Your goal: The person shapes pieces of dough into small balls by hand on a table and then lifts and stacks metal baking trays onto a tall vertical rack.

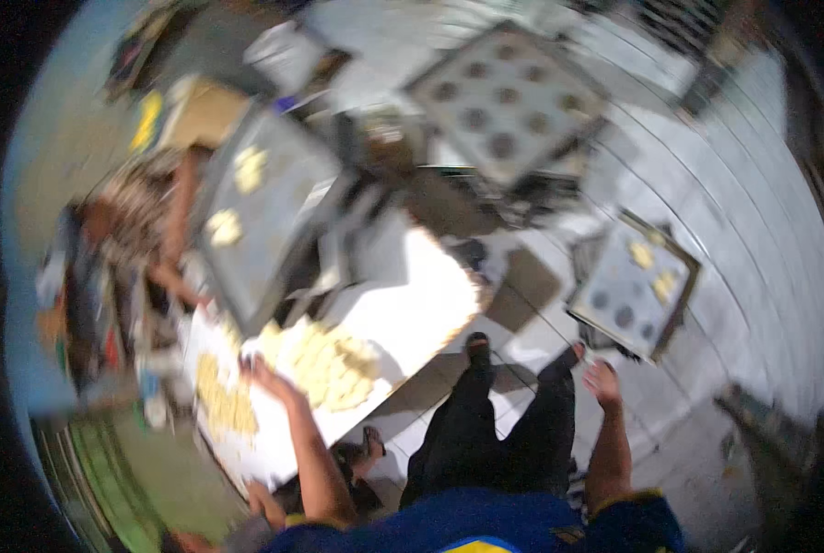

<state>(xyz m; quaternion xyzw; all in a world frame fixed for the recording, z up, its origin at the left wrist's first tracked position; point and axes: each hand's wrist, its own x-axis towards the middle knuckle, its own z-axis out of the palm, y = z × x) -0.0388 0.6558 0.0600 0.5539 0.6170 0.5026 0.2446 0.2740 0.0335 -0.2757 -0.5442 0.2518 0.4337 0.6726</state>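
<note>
My left hand (272,381) is over the white table, at the edge of a heap of pale yellow dough pieces (333,373). Its fingers are smeared by motion, so I cannot see whether they hold anything. A second spread of smaller dough pieces (223,398) lies to its left. Beyond it a large grey baking tray (269,198) is tilted, with two pale dough clumps on it. My right hand (603,382) hangs beside my right leg, above the floor, its fingers loosely apart. A smaller tray (622,293) with yellow clumps and dark round spots lies on the floor ahead of it.
Another person's arm (180,217) reaches toward the large tray from the left. A wide tray with dark round marks (506,97) stands farther ahead. A cardboard piece (522,288) lies on the tiled floor (725,212). Someone's foot (372,444) shows under the table's near edge.
</note>
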